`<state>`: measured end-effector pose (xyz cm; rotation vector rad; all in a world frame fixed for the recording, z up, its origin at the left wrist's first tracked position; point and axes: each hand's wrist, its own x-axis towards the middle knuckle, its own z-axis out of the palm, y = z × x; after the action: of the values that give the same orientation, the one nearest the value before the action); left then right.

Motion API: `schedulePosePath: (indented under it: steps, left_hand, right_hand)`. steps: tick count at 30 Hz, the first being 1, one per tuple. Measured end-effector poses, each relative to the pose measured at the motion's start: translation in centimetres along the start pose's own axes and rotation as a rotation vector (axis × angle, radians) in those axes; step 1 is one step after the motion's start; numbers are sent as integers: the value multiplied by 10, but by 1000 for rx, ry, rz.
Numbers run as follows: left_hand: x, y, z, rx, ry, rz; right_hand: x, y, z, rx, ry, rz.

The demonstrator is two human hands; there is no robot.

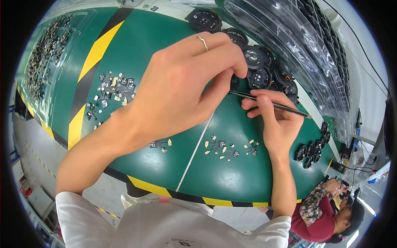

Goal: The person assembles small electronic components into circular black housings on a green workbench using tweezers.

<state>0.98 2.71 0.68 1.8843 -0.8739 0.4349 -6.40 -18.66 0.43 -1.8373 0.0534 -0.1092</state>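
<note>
My left hand [182, 87], with a ring on one finger, reaches over the middle of the green table. Its thumb and fingers are pinched on a small black part [235, 82], mostly hidden behind the fingertips. To the right, my right hand [281, 124] grips a pair of metal tweezers [295, 110], whose tips point left at that black part. Whether the tips touch it, I cannot tell. Several round black housings [259, 77] are heaped just beyond both hands. Small electronic parts with thin flex strips [221, 144] lie scattered on the tabletop nearer my body.
More small parts [118, 87] lie left of my left arm. A clear tray [47, 78] full of tiny pieces stands at the far left. Stacked clear plastic trays [289, 53] line the back right. Small black assemblies [310, 153] sit at right, near another person [320, 217].
</note>
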Motion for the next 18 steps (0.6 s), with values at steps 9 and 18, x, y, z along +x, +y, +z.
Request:
schedulePosePath:
  steps: [9,18]
  left_hand:
    - [-3,2,0,-3,-44,-2]
    - [-3,1,0,-11,-57,-16]
  right_hand:
    - [-1,2,-2,41,-15,-13]
    - [0,3,-1,100,-9,12]
